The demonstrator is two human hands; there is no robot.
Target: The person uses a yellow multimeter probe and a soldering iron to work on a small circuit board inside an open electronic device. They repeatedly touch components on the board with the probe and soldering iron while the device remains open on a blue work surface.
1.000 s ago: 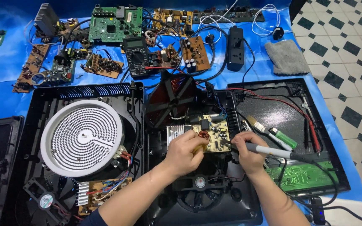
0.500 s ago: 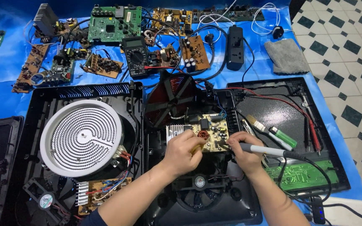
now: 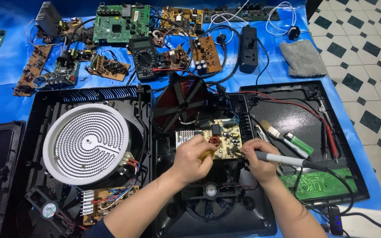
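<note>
Right grip [image 3: 261, 159] clasped the soldering iron [image 3: 283, 159], tip at the yellow circuit board [image 3: 223, 140]; left hand [image 3: 192, 158] pinched something yellow there. Soldering looked underway, cooker unassembled.

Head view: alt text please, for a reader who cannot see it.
Two hands work on a tan circuit board inside an opened cooktop: the right hand holds a soldering iron to it, the left hand rests on it. A white coil heater sits left.

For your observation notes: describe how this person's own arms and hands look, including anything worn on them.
Both forearms are bare up to the frame edge. The left hand and right hand wear no gloves; no rings, watch or wristband show. A dark blue bit of clothing shows near the left elbow.
</note>
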